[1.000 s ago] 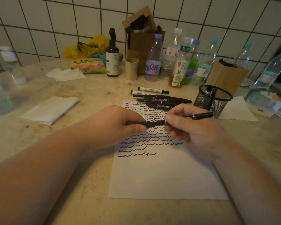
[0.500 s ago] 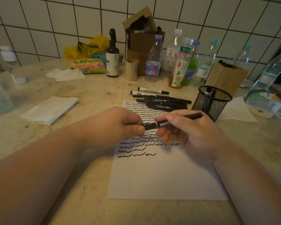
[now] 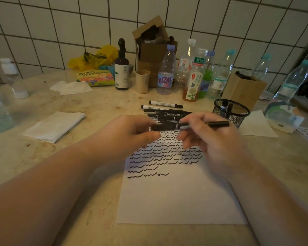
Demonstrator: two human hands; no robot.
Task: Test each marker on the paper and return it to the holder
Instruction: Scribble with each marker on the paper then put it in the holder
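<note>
Near the middle of the frame, both hands held one black marker (image 3: 190, 125) level above the sheet of paper (image 3: 178, 196). The left hand (image 3: 132, 134) had its thumb and fingers pinched on the marker's left end (whether that end was a cap being pulled or pushed could not be told through the blur). The right hand (image 3: 212, 139) gripped the barrel between thumb and forefinger, the marker's far end sticking out to the right toward the mesh holder (image 3: 231, 112).

The paper lay on the beige table (image 3: 43, 157), its upper half filled with rows of black squiggles, its lower half blank. Just above the hands a pile of loose markers (image 3: 165, 110) lay at the paper's top edge. The holder stood right of centre, just beside that pile, with at least two markers upright inside it. A folded tissue (image 3: 53, 126) lay at centre left, and a cluster of plastic bottles (image 3: 194, 73) stood along the tiled wall.
</note>
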